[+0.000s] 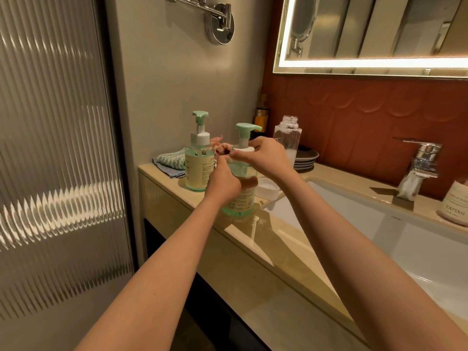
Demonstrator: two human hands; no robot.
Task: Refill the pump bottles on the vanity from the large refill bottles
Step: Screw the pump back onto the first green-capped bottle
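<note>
The near pump bottle (241, 201) stands upright on the counter (253, 233), close to the front edge and towards the left end, just left of the sink (354, 224). Our left grip (222, 183) wraps around its body. Our right grip (267, 154) is closed on the white collar (244, 149) under the pump head, thumb and fingers pinching it.

We judge the bottle to be smooth, fairly stiff plastic, and moderately heavy, since it looks partly filled. The wall could be slick if soap has run down it. So the body is the place to brace it and the collar the place to turn; the thin spout would give poor purchase.

Its long axis is vertical, and the green spout (254, 127) points right, towards the uncapped clear bottle (287, 140) near the back edge. A second pump bottle (196, 168) stands nearer the left end.
</note>
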